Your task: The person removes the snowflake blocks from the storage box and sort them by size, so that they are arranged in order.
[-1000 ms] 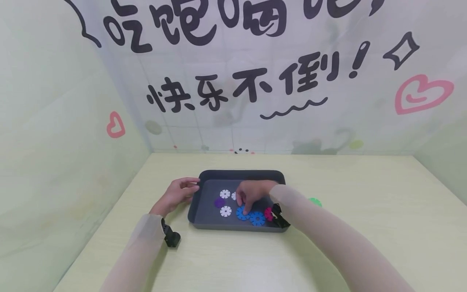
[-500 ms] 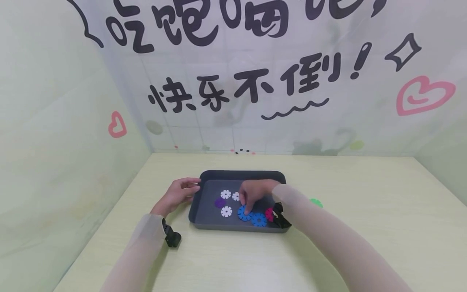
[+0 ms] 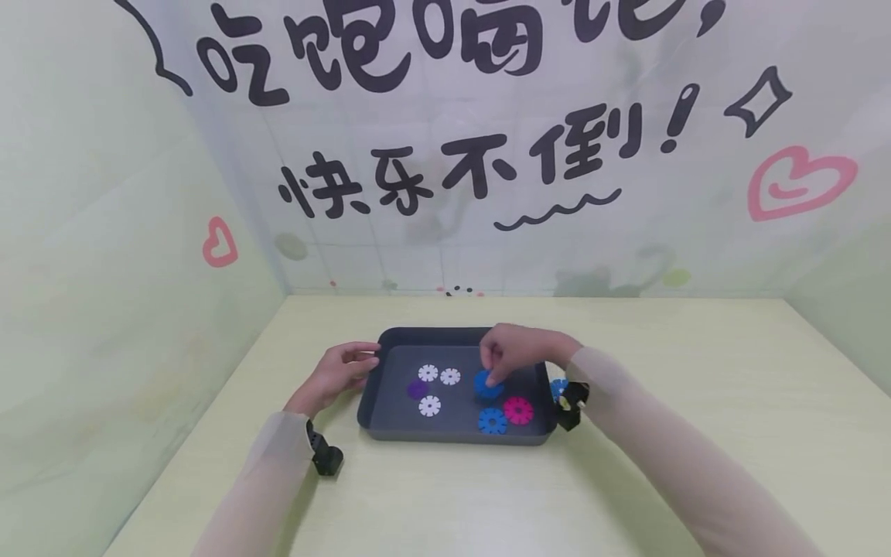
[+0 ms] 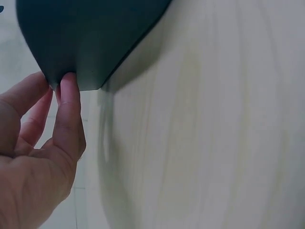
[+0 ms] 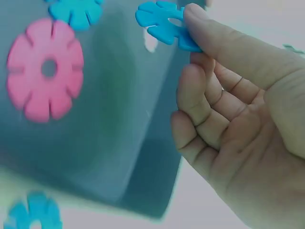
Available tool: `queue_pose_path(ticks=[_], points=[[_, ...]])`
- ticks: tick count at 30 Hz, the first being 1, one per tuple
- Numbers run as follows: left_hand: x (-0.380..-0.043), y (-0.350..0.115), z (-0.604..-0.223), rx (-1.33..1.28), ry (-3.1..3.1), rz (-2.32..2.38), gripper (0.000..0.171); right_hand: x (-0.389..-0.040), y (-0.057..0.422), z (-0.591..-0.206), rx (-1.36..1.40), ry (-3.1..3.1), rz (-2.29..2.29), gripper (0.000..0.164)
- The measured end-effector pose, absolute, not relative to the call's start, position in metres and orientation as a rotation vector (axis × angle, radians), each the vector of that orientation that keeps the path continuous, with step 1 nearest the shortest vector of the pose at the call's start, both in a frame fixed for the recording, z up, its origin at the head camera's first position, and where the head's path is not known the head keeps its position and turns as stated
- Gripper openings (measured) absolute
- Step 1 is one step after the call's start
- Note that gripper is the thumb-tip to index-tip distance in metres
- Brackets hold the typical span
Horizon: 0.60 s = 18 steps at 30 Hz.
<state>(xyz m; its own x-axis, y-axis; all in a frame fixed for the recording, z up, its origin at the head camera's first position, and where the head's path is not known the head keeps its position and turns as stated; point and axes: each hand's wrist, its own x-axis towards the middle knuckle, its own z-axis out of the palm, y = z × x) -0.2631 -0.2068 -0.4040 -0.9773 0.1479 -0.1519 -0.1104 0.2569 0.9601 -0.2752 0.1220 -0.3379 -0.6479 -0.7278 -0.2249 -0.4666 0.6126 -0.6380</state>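
Note:
My right hand [image 3: 518, 346] pinches a blue snowflake disc [image 5: 162, 20] between thumb and fingers above the right part of the dark grey tray [image 3: 445, 438]. Below it in the tray lie another blue snowflake disc [image 3: 493, 422] and a pink snowflake disc [image 3: 518, 411]. Farther left in the tray are a purple disc [image 3: 418, 389] and three white discs, one of them a front white disc [image 3: 429, 406]. My left hand [image 3: 337, 375] holds the tray at its left end; in the left wrist view the thumb touches the outer wall and another finger meets the rim.
Outside the tray, on the right, another blue disc [image 3: 559, 388] lies on the pale wooden table [image 3: 431, 503], partly hidden by my right wrist camera [image 3: 572, 405]. A printed wall sheet [image 3: 445, 255] stands behind the table.
My right hand has lifted the blue disc off the tray floor and moved right and back with it. The pink disc is now uncovered. My left hand stays at the tray.

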Motion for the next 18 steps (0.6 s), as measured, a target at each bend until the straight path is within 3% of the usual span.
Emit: queue_pose_path(ticks=[18], points=[[-0.262, -0.208, -0.406, 0.039, 2.330, 1.788, 0.041, -0.258, 0.261, -0.338, -0.705, 2.512, -0.880, 0.023]])
